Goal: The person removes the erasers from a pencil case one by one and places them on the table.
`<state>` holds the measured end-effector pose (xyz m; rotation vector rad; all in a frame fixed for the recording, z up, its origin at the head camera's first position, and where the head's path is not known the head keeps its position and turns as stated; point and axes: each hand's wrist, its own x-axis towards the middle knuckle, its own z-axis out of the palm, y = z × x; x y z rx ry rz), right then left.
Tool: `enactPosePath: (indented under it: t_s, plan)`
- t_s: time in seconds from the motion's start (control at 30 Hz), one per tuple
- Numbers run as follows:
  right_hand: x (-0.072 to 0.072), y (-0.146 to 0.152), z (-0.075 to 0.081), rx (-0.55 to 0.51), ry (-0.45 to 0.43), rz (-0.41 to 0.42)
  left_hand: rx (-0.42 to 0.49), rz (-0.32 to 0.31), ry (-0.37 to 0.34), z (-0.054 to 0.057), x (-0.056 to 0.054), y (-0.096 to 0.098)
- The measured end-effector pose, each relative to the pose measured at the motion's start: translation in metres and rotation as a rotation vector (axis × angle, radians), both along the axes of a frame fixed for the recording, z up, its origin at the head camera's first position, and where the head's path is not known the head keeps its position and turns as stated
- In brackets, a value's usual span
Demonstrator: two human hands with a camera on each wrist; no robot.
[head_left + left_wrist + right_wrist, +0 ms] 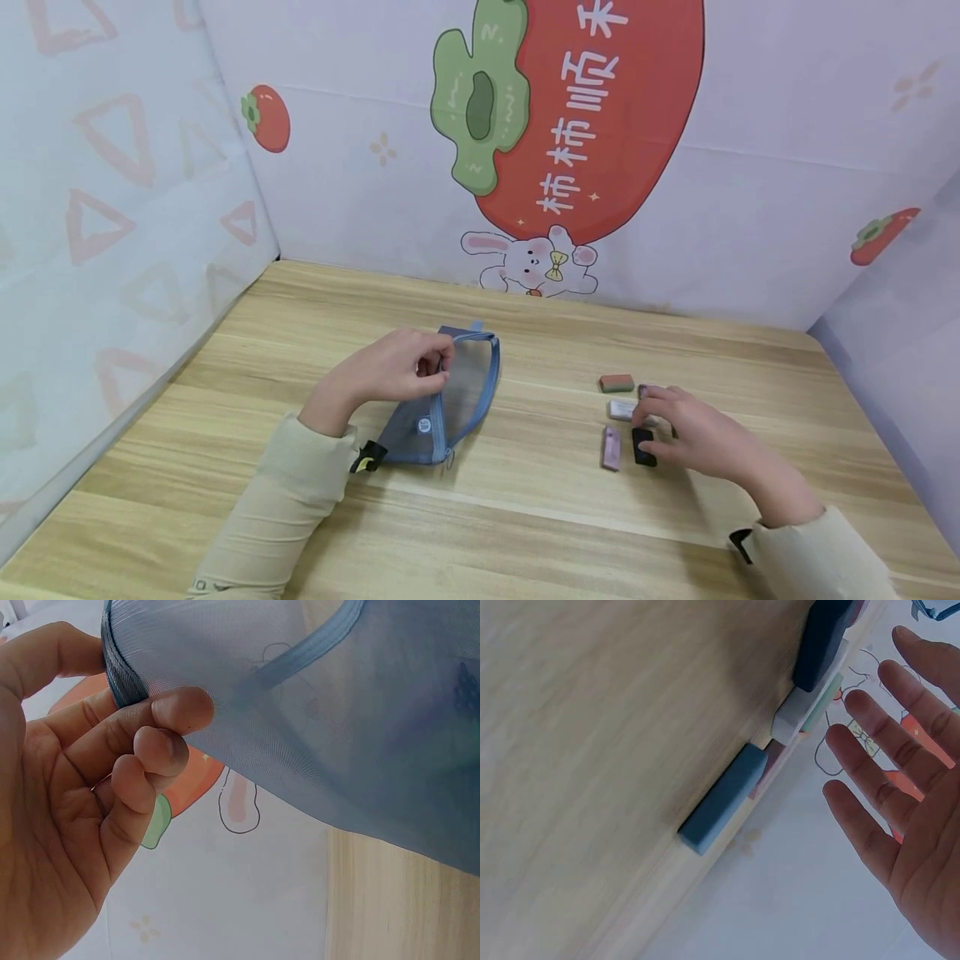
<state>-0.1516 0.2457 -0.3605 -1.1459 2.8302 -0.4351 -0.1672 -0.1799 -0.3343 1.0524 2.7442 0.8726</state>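
My left hand [401, 367] pinches the zipped edge of a blue mesh zip pouch [408, 425], whose mouth gapes to the right. In the left wrist view, thumb and fingers [180, 712] hold the fabric near the blue trim. My right hand [693, 437] hovers over several small erasers, fingers spread and relaxed in the right wrist view. Nearest its thumb lies a black eraser [643, 450]; whether they touch I cannot tell. Around it lie a purple eraser [611, 448], a white one [620, 409] and a red-green one [617, 383]. A dark teal eraser [724, 799] is mostly hidden behind the hand in the head view.
The wooden table [525, 533] carries the pouch at centre left and the erasers at centre right. Printed cloth walls [360, 200] enclose it at the back and sides. A black strap [367, 457] shows at the left wrist.
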Motion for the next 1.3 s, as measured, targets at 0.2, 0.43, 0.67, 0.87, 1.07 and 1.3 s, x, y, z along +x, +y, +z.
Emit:
enactPosePath:
  t_s: [0.2, 0.43, 0.67, 0.87, 1.07, 1.3]
  plan:
    - [-0.003, -0.013, 0.003, -0.018, -0.033, -0.02, 0.002, 0.0, 0.006, 0.0, 0.001, 0.0]
    - [-0.009, -0.036, 0.006, -0.047, -0.007, 0.001, 0.009, 0.001, 0.006, 0.0, 0.001, -0.001]
    - [-0.019, -0.061, 0.006, -0.112, -0.022, 0.045, 0.007, 0.01, -0.006, 0.001, 0.002, -0.002]
    - [-0.023, -0.083, 0.009, -0.148, -0.105, 0.044, 0.006, 0.018, -0.023, 0.003, 0.002, -0.002]
    - [-0.025, -0.098, 0.009, -0.147, -0.117, 0.047, 0.01, 0.007, -0.031, 0.003, 0.003, -0.002]
    - [-0.028, -0.114, 0.004, -0.182, -0.146, 0.105, 0.013, -0.005, -0.032, 0.002, 0.002, -0.002]
